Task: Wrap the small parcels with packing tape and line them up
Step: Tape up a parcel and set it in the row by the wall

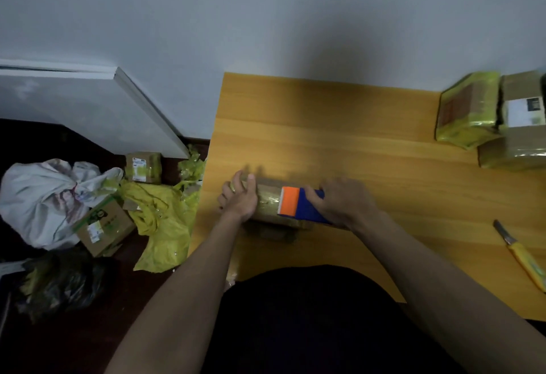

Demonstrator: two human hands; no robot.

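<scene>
Wooden desk (369, 152) under a grey wall; I see my left hand (240, 196) curled over the small parcel's (267, 206) left end near the desk's left edge, my right hand (344, 203) gripping the blue-orange tape dispenser (298, 206) laid on it. I judge it a light, stiff, tape-slick box, best clamped by its ends. 3 wrapped parcels (466, 107) sit far right

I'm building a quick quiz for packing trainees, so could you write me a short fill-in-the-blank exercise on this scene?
1. The right hand grips a tape dispenser that is blue and ____.
2. The left hand holds the ____ end of the parcel on the table.
3. The knife near the table's right edge has a ____ handle.
4. The wrapped parcels stand at the table's far ____ corner.

Missing words: orange; left; yellow; right
</scene>
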